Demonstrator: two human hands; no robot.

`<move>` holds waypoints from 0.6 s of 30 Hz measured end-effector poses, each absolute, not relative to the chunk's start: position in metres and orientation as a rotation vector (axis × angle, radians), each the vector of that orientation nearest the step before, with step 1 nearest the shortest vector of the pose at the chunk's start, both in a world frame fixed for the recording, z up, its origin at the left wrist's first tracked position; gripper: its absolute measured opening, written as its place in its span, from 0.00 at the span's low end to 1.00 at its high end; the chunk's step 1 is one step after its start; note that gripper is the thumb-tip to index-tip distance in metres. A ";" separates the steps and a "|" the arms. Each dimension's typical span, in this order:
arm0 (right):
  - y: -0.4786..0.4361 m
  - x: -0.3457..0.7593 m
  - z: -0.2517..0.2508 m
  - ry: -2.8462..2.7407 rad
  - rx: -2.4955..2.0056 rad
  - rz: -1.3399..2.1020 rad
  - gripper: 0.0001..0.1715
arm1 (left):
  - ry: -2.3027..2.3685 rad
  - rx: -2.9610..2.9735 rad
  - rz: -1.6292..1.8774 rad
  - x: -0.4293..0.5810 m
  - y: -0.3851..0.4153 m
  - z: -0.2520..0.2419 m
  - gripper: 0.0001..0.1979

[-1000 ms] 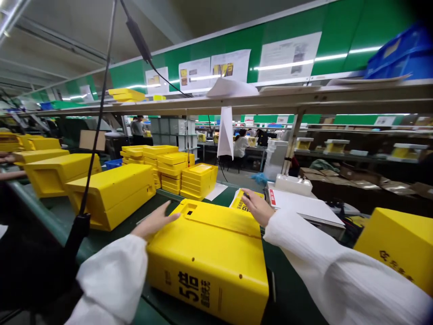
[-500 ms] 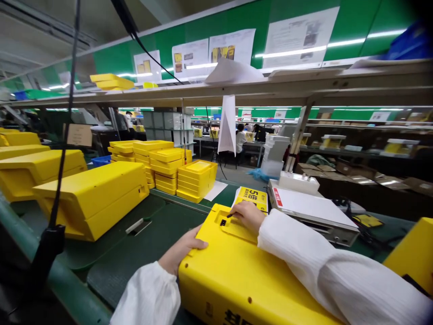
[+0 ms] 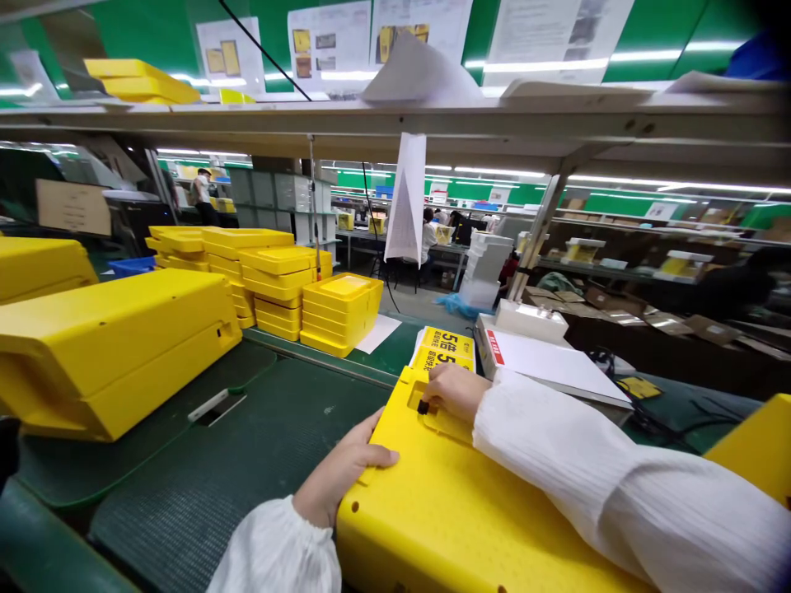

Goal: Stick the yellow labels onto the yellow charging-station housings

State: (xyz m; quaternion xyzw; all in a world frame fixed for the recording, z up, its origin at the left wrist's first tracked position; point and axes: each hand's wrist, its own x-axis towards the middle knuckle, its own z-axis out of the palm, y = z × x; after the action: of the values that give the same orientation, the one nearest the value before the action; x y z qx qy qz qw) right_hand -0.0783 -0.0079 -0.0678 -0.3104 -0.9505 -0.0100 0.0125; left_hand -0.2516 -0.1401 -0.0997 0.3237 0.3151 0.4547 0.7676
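A large yellow plastic case (image 3: 457, 511) lies on the green belt at the bottom of the view, its near end cut off by the frame. My left hand (image 3: 346, 465) grips its left edge. My right hand (image 3: 454, 391) rests on top at the far end, with its fingers at a rectangular recess. A small black part (image 3: 423, 406) sits in that recess, pinched under my right fingertips. Just beyond the case lies a yellow printed card (image 3: 443, 354) with black characters.
A second yellow case (image 3: 105, 354) lies on the green belt (image 3: 216, 445) to the left. Stacked yellow trays (image 3: 339, 313) stand beyond it. To the right are a flat white-topped device (image 3: 544, 362) and a yellow case corner (image 3: 757, 445). A shelf runs overhead.
The yellow case has turned and shifted right, bringing its recess under my right hand. My right hand has moved from the card to the recess, and my left hand now grips the case's edge.
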 end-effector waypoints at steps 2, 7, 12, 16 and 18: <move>-0.008 -0.085 -0.067 -2.993 -1.006 -0.050 0.08 | 0.681 0.709 0.989 -0.252 -0.139 -0.101 0.42; -0.007 -0.098 -0.061 -3.089 -1.063 -0.065 0.09 | 0.672 0.727 0.969 -0.253 -0.138 -0.100 0.39; -0.011 -0.102 -0.058 -3.134 -1.110 -0.066 0.11 | 0.681 0.728 0.965 -0.253 -0.137 -0.096 0.39; -0.026 -0.111 -0.045 -3.120 -1.123 -0.090 0.05 | 0.741 0.711 1.001 -0.253 -0.138 -0.097 0.37; -0.046 -0.104 -0.029 -3.079 -1.104 -0.127 0.09 | 0.776 0.706 1.040 -0.255 -0.138 -0.104 0.33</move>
State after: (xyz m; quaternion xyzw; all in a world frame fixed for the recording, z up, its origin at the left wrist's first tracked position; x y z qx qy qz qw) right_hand -0.1043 -0.0459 -0.0292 -0.3366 -0.9385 -0.0388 -0.0658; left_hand -0.2550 -0.1377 -0.1038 0.3217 0.3537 0.4740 0.7394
